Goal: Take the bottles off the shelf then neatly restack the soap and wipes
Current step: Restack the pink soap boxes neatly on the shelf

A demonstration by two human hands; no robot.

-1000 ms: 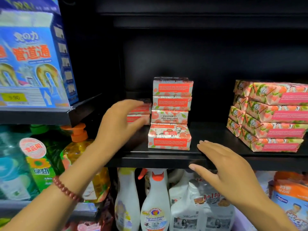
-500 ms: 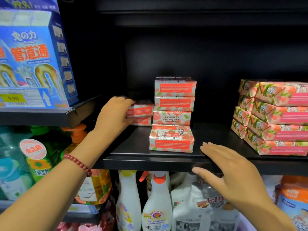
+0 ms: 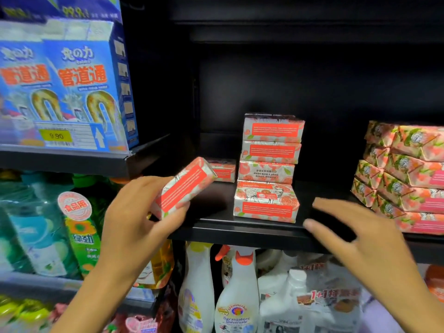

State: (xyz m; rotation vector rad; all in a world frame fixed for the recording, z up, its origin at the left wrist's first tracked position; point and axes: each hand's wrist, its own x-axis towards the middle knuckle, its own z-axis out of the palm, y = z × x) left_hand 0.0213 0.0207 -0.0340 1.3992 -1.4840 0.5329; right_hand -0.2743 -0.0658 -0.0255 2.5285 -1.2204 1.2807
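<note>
My left hand (image 3: 137, 219) grips a soap box (image 3: 185, 186) with a red label, tilted and lifted in front of the black shelf (image 3: 240, 233). One more soap box (image 3: 222, 170) lies at the back left of the shelf. Beside it stands a stack of soap boxes (image 3: 270, 168), the bottom one turned with its face up. A pile of pink wipes packs (image 3: 403, 176) sits at the right. My right hand (image 3: 355, 239) hovers with spread fingers over the shelf's front edge, holding nothing.
Blue drain-cleaner boxes (image 3: 62, 85) fill the upper left shelf. Green and clear detergent bottles (image 3: 48, 227) stand below them. White spray bottles (image 3: 237, 292) crowd the shelf under the soap. The shelf floor between the soap stack and the wipes is bare.
My left hand took the upper soap box from the small back-left pile and pulled it forward and out, tilted. My right hand shifted slightly right along the shelf edge.
</note>
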